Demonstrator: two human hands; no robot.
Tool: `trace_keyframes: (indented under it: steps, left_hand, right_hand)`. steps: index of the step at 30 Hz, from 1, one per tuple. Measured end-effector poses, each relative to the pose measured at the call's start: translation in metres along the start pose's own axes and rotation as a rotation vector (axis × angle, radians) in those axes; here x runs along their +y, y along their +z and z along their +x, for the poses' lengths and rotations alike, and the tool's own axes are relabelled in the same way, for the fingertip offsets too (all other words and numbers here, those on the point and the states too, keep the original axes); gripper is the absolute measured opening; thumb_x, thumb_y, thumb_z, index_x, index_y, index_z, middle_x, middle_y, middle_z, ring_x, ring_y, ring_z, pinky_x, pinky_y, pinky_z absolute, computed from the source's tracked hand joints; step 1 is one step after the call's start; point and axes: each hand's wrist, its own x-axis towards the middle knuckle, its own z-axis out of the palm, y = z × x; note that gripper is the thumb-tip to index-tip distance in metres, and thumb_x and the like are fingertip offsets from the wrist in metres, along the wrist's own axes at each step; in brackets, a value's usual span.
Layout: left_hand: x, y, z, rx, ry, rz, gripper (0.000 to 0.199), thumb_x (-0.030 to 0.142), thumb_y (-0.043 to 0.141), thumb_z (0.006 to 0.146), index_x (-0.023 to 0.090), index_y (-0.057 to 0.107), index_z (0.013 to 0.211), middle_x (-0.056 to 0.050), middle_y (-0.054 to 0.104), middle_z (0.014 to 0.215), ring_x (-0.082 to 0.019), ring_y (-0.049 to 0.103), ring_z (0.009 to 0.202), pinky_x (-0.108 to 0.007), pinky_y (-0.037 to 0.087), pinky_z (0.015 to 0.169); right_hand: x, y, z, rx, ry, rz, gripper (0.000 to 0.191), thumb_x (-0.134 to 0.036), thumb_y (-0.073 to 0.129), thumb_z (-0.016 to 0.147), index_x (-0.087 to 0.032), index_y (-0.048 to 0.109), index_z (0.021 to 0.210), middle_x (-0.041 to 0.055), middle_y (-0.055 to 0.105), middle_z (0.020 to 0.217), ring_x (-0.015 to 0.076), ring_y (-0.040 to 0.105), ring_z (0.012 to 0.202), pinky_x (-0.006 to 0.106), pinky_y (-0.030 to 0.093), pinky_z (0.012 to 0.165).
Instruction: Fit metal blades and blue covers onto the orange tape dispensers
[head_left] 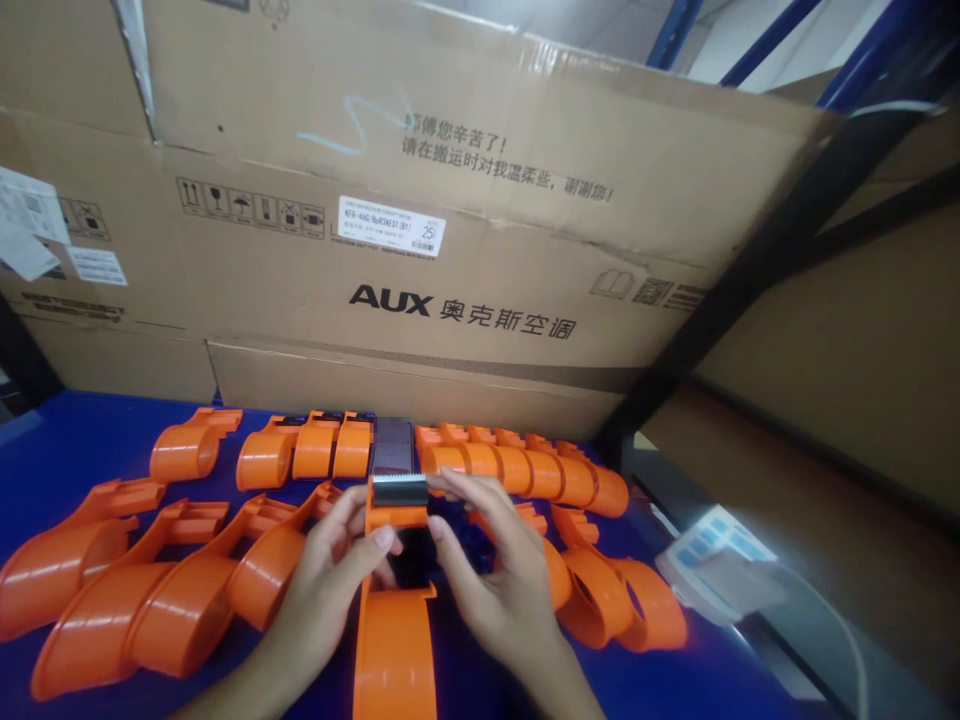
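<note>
An orange tape dispenser (396, 640) stands in front of me, its head facing up. Across that head lies a dark, shiny cutter blade (400, 490) with a serrated top edge. My left hand (337, 560) grips the head from the left, thumb on the orange strip below the blade. At the right end, my right hand (495, 555) has its index finger by the blade and its thumb just below, fingers bent around that side. Directly behind is a dark rectangular case (392, 445); its contents cannot be made out.
Several orange tape dispensers (187, 610) lie in rows at left, with another row (529, 470) at back right, on a blue surface (45, 430). A large cardboard box (300, 290) stands behind. At right are a white device with blue keys (720, 555) and a cable (832, 610).
</note>
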Motion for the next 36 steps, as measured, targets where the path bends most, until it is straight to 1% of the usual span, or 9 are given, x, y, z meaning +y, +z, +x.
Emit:
trace_keyframes:
  steps: [4, 9, 14, 18, 22, 26, 30, 32, 36]
  left_hand:
    - [0.001, -0.001, 0.003, 0.005, 0.001, 0.032, 0.022, 0.038, 0.075, 0.089, 0.023, 0.071, 0.105, 0.002, 0.069, 0.076, -0.011, 0.057, 0.056, -0.022, 0.047, 0.059]
    - [0.001, -0.001, 0.003, 0.004, 0.007, 0.099, 0.02, 0.038, 0.075, 0.089, 0.02, 0.068, 0.081, 0.0, 0.067, 0.07, -0.015, 0.058, 0.065, -0.022, 0.046, 0.063]
    - [0.001, -0.001, 0.005, -0.007, 0.0, 0.064, 0.02, 0.036, 0.078, 0.088, 0.022, 0.072, 0.101, 0.003, 0.065, 0.07, -0.013, 0.055, 0.062, -0.021, 0.044, 0.061]
    - [0.003, -0.002, 0.005, 0.012, 0.0, 0.041, 0.018, 0.034, 0.079, 0.087, 0.023, 0.073, 0.1, 0.003, 0.065, 0.072, -0.012, 0.055, 0.061, -0.019, 0.043, 0.057]
    - [0.004, -0.002, 0.004, 0.072, -0.015, -0.026, 0.018, 0.032, 0.08, 0.085, 0.022, 0.073, 0.098, 0.004, 0.066, 0.073, -0.011, 0.058, 0.065, -0.018, 0.048, 0.062]
    - [0.005, 0.0, 0.003, 0.088, -0.06, -0.096, 0.02, 0.029, 0.079, 0.083, 0.023, 0.071, 0.099, 0.005, 0.066, 0.071, -0.009, 0.056, 0.056, -0.018, 0.046, 0.057]
    - [0.002, -0.003, 0.0, 0.095, -0.084, -0.1, 0.017, 0.027, 0.076, 0.082, 0.022, 0.068, 0.095, 0.005, 0.067, 0.067, -0.009, 0.055, 0.048, -0.019, 0.043, 0.051]
    - [0.0, -0.005, 0.0, 0.079, -0.074, -0.065, 0.014, 0.027, 0.076, 0.084, 0.022, 0.066, 0.093, 0.005, 0.068, 0.067, -0.009, 0.056, 0.048, -0.02, 0.044, 0.053]
    - [0.0, -0.008, 0.0, 0.061, -0.061, -0.037, 0.013, 0.03, 0.074, 0.088, 0.023, 0.064, 0.093, 0.005, 0.068, 0.065, -0.009, 0.055, 0.048, -0.02, 0.044, 0.055]
  right_hand:
    - [-0.002, 0.003, -0.001, 0.018, 0.061, 0.066, 0.038, -0.018, 0.068, 0.098, -0.027, 0.067, 0.134, 0.0069, 0.076, 0.117, 0.0227, 0.073, 0.102, 0.038, 0.061, 0.089]
    - [-0.007, 0.003, -0.002, 0.043, 0.1, 0.052, 0.031, -0.017, 0.068, 0.097, -0.026, 0.072, 0.127, 0.0051, 0.075, 0.105, 0.0203, 0.07, 0.089, 0.036, 0.061, 0.082]
    - [-0.01, 0.004, -0.002, 0.01, 0.004, 0.0, 0.032, -0.013, 0.067, 0.098, -0.028, 0.076, 0.124, 0.0062, 0.079, 0.115, 0.0234, 0.069, 0.1, 0.042, 0.059, 0.09]
    - [-0.009, 0.002, 0.0, -0.027, -0.002, -0.004, 0.031, -0.013, 0.066, 0.099, -0.029, 0.076, 0.123, 0.0065, 0.078, 0.121, 0.0251, 0.069, 0.109, 0.045, 0.057, 0.094]
    - [-0.001, -0.01, 0.004, -0.036, 0.047, -0.081, 0.02, -0.017, 0.064, 0.1, -0.026, 0.077, 0.113, 0.0065, 0.077, 0.111, 0.0251, 0.068, 0.106, 0.043, 0.055, 0.093]
    - [0.005, -0.027, 0.007, -0.24, 0.111, -0.312, 0.012, -0.017, 0.064, 0.098, -0.024, 0.074, 0.094, 0.0071, 0.069, 0.102, 0.0261, 0.063, 0.099, 0.042, 0.051, 0.087]
    - [0.006, -0.034, 0.005, -0.496, 0.124, -0.478, 0.008, -0.019, 0.068, 0.096, -0.024, 0.071, 0.091, 0.0062, 0.067, 0.104, 0.0283, 0.059, 0.102, 0.044, 0.047, 0.088]
    - [0.008, -0.033, 0.004, -0.529, 0.129, -0.53, 0.009, -0.02, 0.066, 0.097, -0.024, 0.071, 0.091, 0.0068, 0.067, 0.103, 0.0289, 0.059, 0.102, 0.044, 0.046, 0.087]
    - [0.019, -0.03, 0.003, -0.478, 0.164, -0.653, 0.014, -0.017, 0.06, 0.1, -0.022, 0.073, 0.095, 0.0093, 0.069, 0.101, 0.0296, 0.06, 0.098, 0.042, 0.045, 0.082]
